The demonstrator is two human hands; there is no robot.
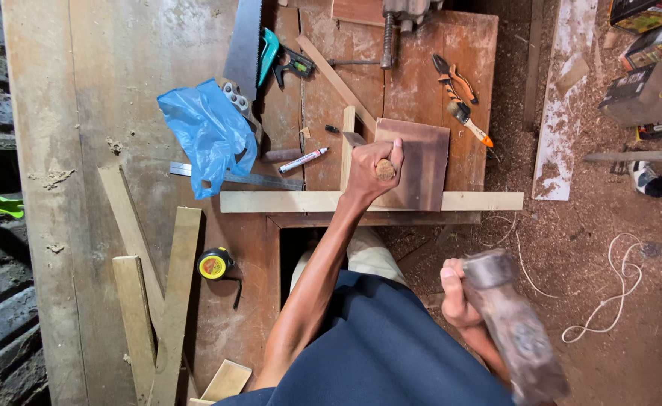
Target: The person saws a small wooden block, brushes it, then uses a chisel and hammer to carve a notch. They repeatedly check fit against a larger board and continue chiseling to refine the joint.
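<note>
Chisel handle [385,169], wooden, gripped in my left hand [370,174]; fingers [396,153] wrapped fully round it, thumb side up. Blade end hidden under the fist, so I cannot tell where its tip sits. Directly beneath and to the right of this hand lies a dark square board [421,162], resting across a long pale batten [286,201] on the desk [120,90]. A short pale strip [348,143] stands just left of the hand, running away from me.

Right hand [459,297] low and near my body, well apart from the left; fingers closed tight round the shaft of a wooden mallet [515,331], head blurred.

Left of the chisel hand: white marker pen [303,160], steel ruler [271,180], crumpled blue plastic bag [209,135]. Beyond the bag, a handsaw [243,49]. Nearer me on the left, yellow tape measure [215,264]. Beyond and right of the board, an orange-handled tool [470,124].
</note>
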